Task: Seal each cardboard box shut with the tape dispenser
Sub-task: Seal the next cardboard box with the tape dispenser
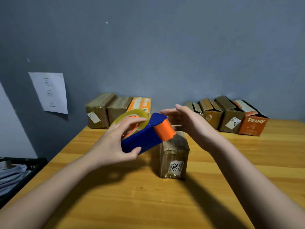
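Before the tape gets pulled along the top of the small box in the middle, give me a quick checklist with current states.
1. Blue and orange tape dispenser gripped by left hand: ok.
2. Orange roller end on top of the small brown cardboard box labelled 3012: ok.
3. Right hand steadying the box: not ok, open beside it.
4. Top flaps closed flat: cannot tell, hidden by dispenser.
5. Clear tape roll loaded: ok.
6. Wooden table space around box: ok.
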